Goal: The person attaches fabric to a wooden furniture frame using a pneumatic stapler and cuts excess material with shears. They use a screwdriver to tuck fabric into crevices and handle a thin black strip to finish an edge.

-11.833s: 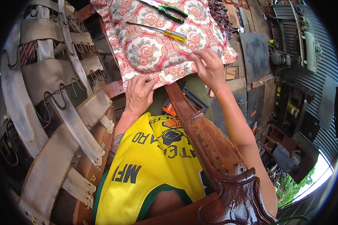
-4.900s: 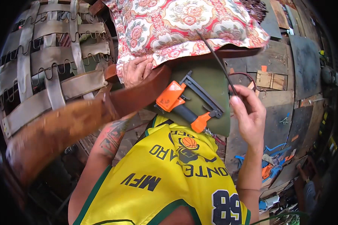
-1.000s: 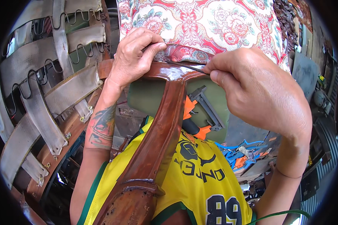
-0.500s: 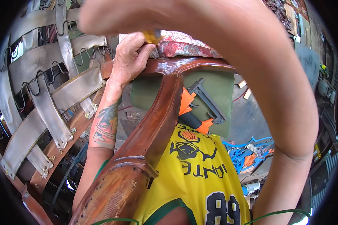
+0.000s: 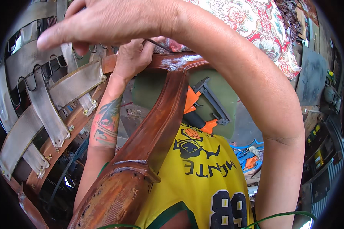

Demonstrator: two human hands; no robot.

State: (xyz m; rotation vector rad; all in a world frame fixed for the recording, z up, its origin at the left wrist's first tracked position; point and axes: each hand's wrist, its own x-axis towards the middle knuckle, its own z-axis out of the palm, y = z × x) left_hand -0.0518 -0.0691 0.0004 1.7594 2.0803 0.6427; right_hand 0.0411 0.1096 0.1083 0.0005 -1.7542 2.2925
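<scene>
My left hand [image 5: 133,59] is closed at the top of a reddish-brown carved wooden chair frame [image 5: 156,110], beside red-and-white floral upholstery [image 5: 240,23]. From its fingers a thin dark shaft [image 5: 158,45] slants to the seam between fabric and wood. It looks like a screwdriver; its handle is hidden now. My right hand [image 5: 99,26] hangs above, nearer the camera, empty, with fingers apart and some cut off by the upper edge. Its forearm arches across the fabric.
An orange-and-black staple gun [image 5: 202,107] lies behind the frame on a greenish panel [image 5: 149,89]. At left stands another frame with grey webbing straps [image 5: 46,110] and bent wire springs [image 5: 36,82]. Blue cords or strips [image 5: 244,156] lie at right.
My right hand has swung left and is now sharper in view, with more floral fabric showing. The yellow handle by my left hand is no longer visible; a dark shaft shows instead.
</scene>
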